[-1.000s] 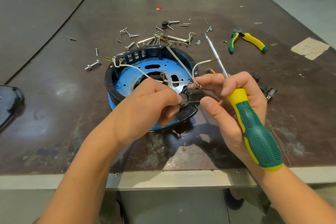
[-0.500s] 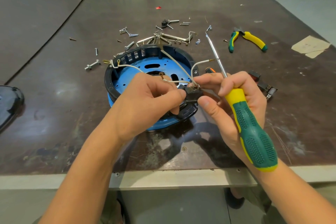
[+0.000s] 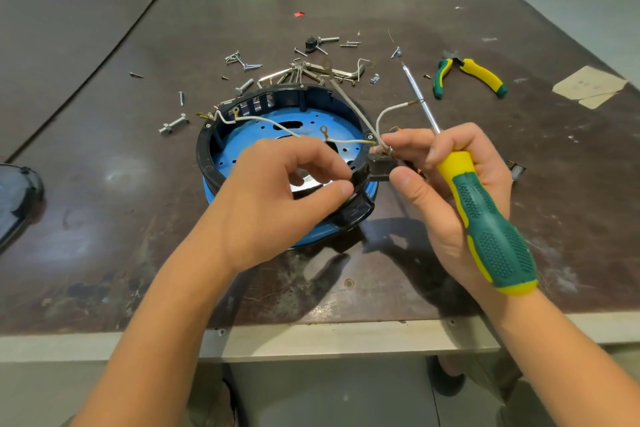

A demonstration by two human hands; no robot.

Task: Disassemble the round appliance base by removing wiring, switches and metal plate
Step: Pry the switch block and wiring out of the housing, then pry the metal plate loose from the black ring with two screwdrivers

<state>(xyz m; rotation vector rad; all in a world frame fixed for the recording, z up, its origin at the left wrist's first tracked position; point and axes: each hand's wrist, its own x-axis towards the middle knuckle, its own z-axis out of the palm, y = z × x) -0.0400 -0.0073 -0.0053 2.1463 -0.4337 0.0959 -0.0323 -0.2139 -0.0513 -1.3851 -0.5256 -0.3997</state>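
Our right hand (image 3: pixel 429 215) pinches black switch (image 3: pixel 379 168), gripping screwdriver (image 3: pixel 491 229); left hand (image 3: pixel 273 208) curled over round base (image 3: pixel 207 163); we cannot tell its hold

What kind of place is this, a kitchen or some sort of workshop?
Most likely a repair or dismantling workshop: a scuffed brown workbench strewn with loose screws, green-and-yellow pliers lying on it, and a screwdriver gripped in the right hand beside an opened round appliance base.

screwdriver (image 3: pixel 485 218): no brand or lettering legible on the handle
pliers (image 3: pixel 483 74): no marking legible
round base (image 3: pixel 207 163): no label or number legible
paper scrap (image 3: pixel 588 85): faint marks, unreadable
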